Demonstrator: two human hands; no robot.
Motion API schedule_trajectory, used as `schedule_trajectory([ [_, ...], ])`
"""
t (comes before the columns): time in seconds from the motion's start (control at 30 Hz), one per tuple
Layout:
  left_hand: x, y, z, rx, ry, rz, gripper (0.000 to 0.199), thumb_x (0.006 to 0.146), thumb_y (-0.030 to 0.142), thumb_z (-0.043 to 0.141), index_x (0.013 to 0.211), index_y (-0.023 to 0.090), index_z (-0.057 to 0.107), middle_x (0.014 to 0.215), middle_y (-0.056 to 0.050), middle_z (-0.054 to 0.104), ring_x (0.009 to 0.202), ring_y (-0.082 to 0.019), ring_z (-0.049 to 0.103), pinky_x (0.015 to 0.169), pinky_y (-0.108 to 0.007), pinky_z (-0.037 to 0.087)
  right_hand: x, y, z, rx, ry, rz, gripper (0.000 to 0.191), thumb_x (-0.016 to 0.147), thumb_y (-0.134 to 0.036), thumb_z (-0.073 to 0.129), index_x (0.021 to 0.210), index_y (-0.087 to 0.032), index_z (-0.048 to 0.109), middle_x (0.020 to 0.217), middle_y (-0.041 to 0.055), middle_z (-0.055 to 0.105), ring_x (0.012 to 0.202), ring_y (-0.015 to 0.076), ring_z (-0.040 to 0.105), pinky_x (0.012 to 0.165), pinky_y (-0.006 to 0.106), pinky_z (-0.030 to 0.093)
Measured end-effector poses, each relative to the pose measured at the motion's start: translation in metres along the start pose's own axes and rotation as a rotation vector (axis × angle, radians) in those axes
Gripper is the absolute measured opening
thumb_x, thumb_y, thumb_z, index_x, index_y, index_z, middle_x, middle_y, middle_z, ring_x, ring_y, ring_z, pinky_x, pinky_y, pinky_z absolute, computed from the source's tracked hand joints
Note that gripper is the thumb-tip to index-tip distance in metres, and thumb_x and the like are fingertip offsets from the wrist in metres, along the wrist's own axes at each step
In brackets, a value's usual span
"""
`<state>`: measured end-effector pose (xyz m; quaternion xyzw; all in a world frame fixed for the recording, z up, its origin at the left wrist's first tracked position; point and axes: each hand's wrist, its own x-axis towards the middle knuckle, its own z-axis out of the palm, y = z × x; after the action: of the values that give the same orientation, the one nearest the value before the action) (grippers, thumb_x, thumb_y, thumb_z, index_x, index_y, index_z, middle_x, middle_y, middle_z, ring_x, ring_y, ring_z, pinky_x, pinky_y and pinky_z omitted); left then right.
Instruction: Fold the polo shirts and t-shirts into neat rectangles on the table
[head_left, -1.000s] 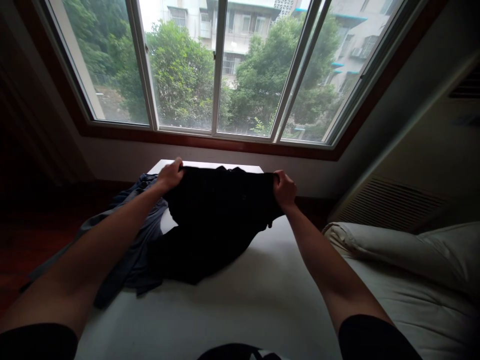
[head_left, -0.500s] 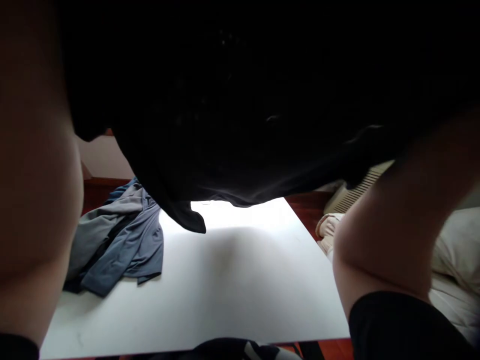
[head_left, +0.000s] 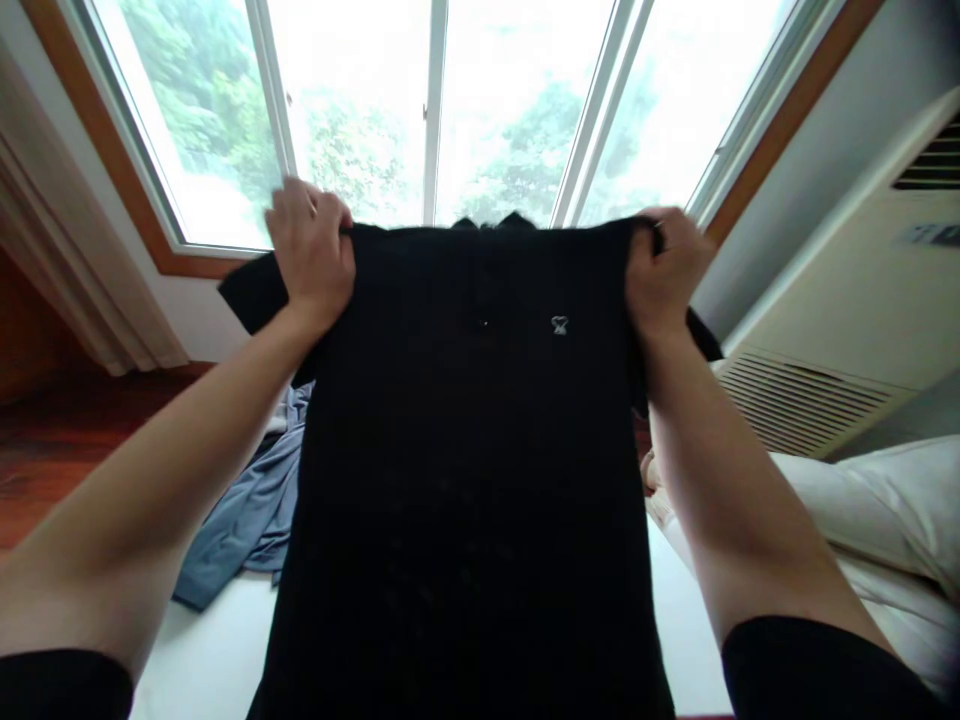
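A black short-sleeved shirt [head_left: 472,440] with a collar and a small white chest logo hangs upright in front of me, its chest side facing my camera. My left hand [head_left: 311,245] is closed on the shirt's shoulder at the left, the sleeve sticking out past it. At the opposite shoulder, my right hand [head_left: 666,265] grips the cloth too, fingers wrapped over the edge. The fabric is stretched between both fists. Its lower end runs out of the bottom of the view.
Behind the shirt lies a white table [head_left: 202,650], with a heap of grey-blue clothes [head_left: 247,520] on its left side. White bedding [head_left: 877,510] and a cream floor-standing air conditioner [head_left: 825,340] are at the right. Windows [head_left: 495,120] fill the background; a curtain [head_left: 67,200] hangs at left.
The shirt was lifted high over the camera, dark cloth covering the upper view and my hands hidden. Now it hangs lower and spread flat, with both hands visible at its shoulders.
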<state>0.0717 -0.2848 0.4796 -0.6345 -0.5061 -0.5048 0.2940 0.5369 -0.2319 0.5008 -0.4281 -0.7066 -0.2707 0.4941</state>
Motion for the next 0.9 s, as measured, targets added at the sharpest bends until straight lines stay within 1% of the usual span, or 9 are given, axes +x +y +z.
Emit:
schedule_trajectory([
  [0.03,-0.023,0.005,0.018,0.044,-0.081,-0.017,0.025,0.097,0.011,0.048,0.116,0.001,0.060,0.133,-0.017,0.046,0.141,-0.045,0.037,0.108,-0.062,0.028,-0.016,-0.003,0.024,-0.039,-0.009,0.048,0.036,0.109,-0.026,0.037,0.128,-0.010,0.063,0.116,0.0138,0.064,0.114,0.0241,0.056,0.102,0.040,0.041],
  [0.07,-0.047,0.005,0.038,0.085,-0.195,-0.055,0.026,0.096,0.011,0.049,0.119,0.004,0.061,0.135,-0.019,0.048,0.139,-0.043,0.040,0.109,-0.060,0.030,-0.034,-0.005,0.048,-0.059,-0.117,0.082,0.033,0.107,-0.026,0.043,0.123,-0.012,0.067,0.112,0.0130,0.066,0.109,0.0236,0.058,0.099,0.038,0.043],
  [0.17,-0.119,-0.014,0.096,0.185,-0.764,-0.201,0.036,0.095,0.017,0.054,0.129,0.009,0.060,0.147,-0.025,0.045,0.141,-0.045,0.036,0.115,-0.061,0.023,-0.091,-0.009,0.114,-0.105,-0.522,0.080,0.023,0.095,-0.031,0.066,0.109,-0.016,0.076,0.116,0.0154,0.066,0.109,0.0282,0.058,0.097,0.038,0.044],
  [0.3,-0.198,-0.031,0.154,0.099,-1.043,-0.148,0.051,0.089,0.038,0.069,0.136,0.020,0.062,0.148,-0.018,0.053,0.139,-0.038,0.045,0.114,-0.049,0.035,-0.154,-0.021,0.171,-0.028,-0.912,-0.023,0.026,0.094,-0.033,0.067,0.118,-0.025,0.076,0.132,0.0114,0.064,0.121,0.0294,0.056,0.106,0.038,0.042],
  [0.4,-0.234,-0.027,0.182,0.065,-1.140,-0.142,0.062,0.094,0.052,0.060,0.149,0.025,0.051,0.159,-0.016,0.043,0.149,-0.035,0.035,0.118,-0.049,0.032,-0.189,-0.038,0.198,0.018,-1.048,-0.068,0.039,0.098,-0.043,0.063,0.132,-0.028,0.069,0.141,0.0104,0.060,0.129,0.0288,0.054,0.110,0.037,0.041],
  [0.5,-0.254,-0.023,0.199,0.072,-1.197,-0.169,0.068,0.098,0.060,0.047,0.157,0.026,0.040,0.167,-0.015,0.031,0.154,-0.037,0.023,0.120,-0.057,0.025,-0.222,-0.054,0.218,0.013,-1.093,0.046,0.051,0.101,-0.053,0.055,0.147,-0.031,0.057,0.154,0.0093,0.049,0.142,0.0283,0.044,0.115,0.039,0.037],
  [0.67,-0.277,-0.024,0.207,0.097,-1.237,-0.193,0.074,0.099,0.066,0.035,0.162,0.027,0.033,0.171,-0.014,0.021,0.157,-0.040,0.013,0.119,-0.068,0.015,-0.274,-0.059,0.236,-0.053,-1.151,0.318,0.065,0.103,-0.065,0.039,0.159,-0.032,0.039,0.168,0.0125,0.028,0.155,0.0334,0.020,0.121,0.062,0.019],
  [0.77,-0.284,-0.024,0.209,0.115,-1.224,-0.193,0.078,0.098,0.071,0.029,0.163,0.030,0.030,0.172,-0.012,0.017,0.157,-0.042,0.009,0.118,-0.072,0.010,-0.288,-0.052,0.242,-0.057,-1.150,0.365,0.070,0.102,-0.071,0.032,0.161,-0.033,0.034,0.171,0.0104,0.020,0.157,0.0339,0.011,0.120,0.068,0.006],
  [0.9,-0.284,-0.023,0.220,0.131,-1.237,-0.227,0.087,0.093,0.081,0.027,0.164,0.031,0.028,0.172,-0.011,0.014,0.157,-0.045,0.006,0.116,-0.076,0.007,-0.286,-0.037,0.250,-0.050,-1.173,0.388,0.077,0.098,-0.077,0.032,0.163,-0.035,0.030,0.172,0.0078,0.015,0.158,0.0334,0.006,0.121,0.067,0.001],
])
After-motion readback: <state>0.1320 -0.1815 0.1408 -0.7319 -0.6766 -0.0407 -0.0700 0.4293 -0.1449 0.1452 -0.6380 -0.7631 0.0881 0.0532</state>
